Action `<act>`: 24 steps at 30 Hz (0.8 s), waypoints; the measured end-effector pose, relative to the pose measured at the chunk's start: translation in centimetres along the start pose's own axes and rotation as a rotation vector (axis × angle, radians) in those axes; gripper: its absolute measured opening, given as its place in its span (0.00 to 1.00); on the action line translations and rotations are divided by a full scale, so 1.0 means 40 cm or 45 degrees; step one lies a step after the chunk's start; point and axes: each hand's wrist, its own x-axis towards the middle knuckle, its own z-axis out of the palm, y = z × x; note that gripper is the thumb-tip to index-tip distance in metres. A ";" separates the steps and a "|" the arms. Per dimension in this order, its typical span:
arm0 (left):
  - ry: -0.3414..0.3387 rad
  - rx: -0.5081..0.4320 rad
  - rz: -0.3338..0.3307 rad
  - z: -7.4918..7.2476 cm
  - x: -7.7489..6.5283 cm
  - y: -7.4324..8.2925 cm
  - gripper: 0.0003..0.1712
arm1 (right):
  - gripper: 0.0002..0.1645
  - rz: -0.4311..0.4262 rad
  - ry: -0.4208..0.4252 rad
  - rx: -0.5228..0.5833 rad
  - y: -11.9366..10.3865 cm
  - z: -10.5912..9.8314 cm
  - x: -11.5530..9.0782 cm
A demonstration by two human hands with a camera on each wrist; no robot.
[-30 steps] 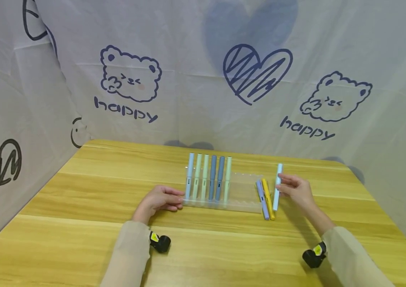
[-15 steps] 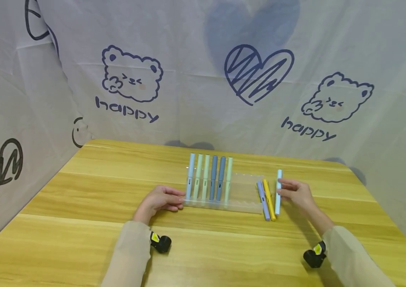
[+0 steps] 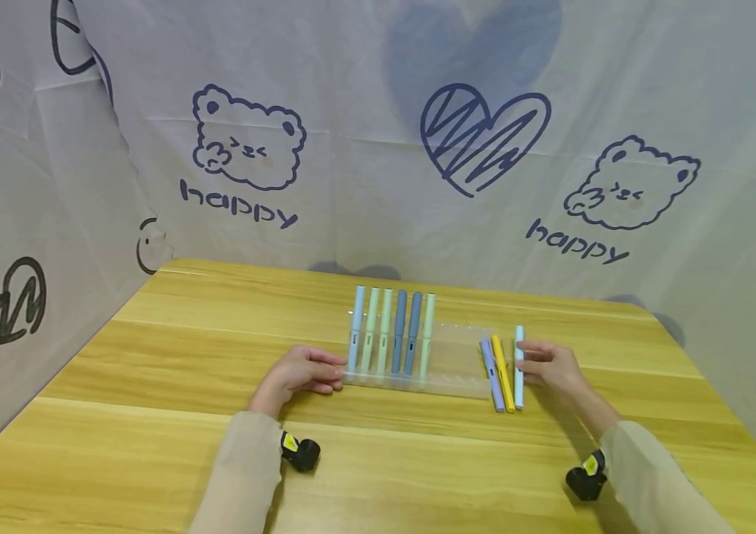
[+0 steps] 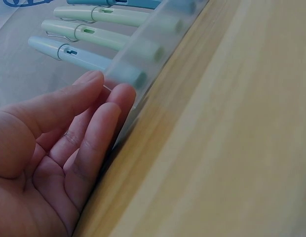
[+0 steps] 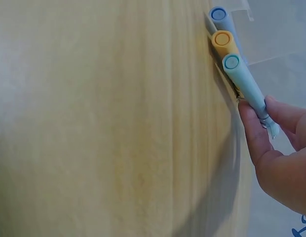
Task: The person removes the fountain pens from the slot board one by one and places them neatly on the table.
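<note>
A clear plastic pen rack [image 3: 458, 356] holds a row of several pens in light blue, pale green and slate blue. At its left end my left hand [image 3: 300, 370] pinches the corner between thumb and fingers, beside a light blue pen [image 4: 79, 57]. My right hand [image 3: 553, 365] pinches another light blue pen [image 3: 519, 367] between thumb and fingertips, right of the rack. Next to that pen a yellow pen [image 3: 503, 374] and a purple pen [image 3: 492, 374] lie side by side. In the right wrist view the held pen [image 5: 244, 81] points its round end at the camera.
The wooden table [image 3: 378, 467] stretches out in front of the rack. Behind it hangs a white cloth [image 3: 364, 178] printed with bears and hearts. Another cloth wall [image 3: 50, 193] stands to the left.
My right hand has brought the light blue pen down and slightly toward me, beside the yellow pen. The left hand keeps its grip on the rack's corner.
</note>
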 end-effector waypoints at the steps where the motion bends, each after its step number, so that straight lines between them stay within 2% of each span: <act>1: 0.000 0.000 -0.001 0.000 0.000 0.000 0.19 | 0.28 -0.002 -0.005 -0.005 0.002 0.000 0.002; 18: -0.008 -0.013 0.017 -0.002 0.005 -0.003 0.17 | 0.26 -0.015 0.016 -0.167 0.011 0.012 0.003; 24: -0.004 -0.015 0.011 -0.001 0.004 -0.001 0.17 | 0.23 0.025 0.043 -0.121 0.010 0.015 0.002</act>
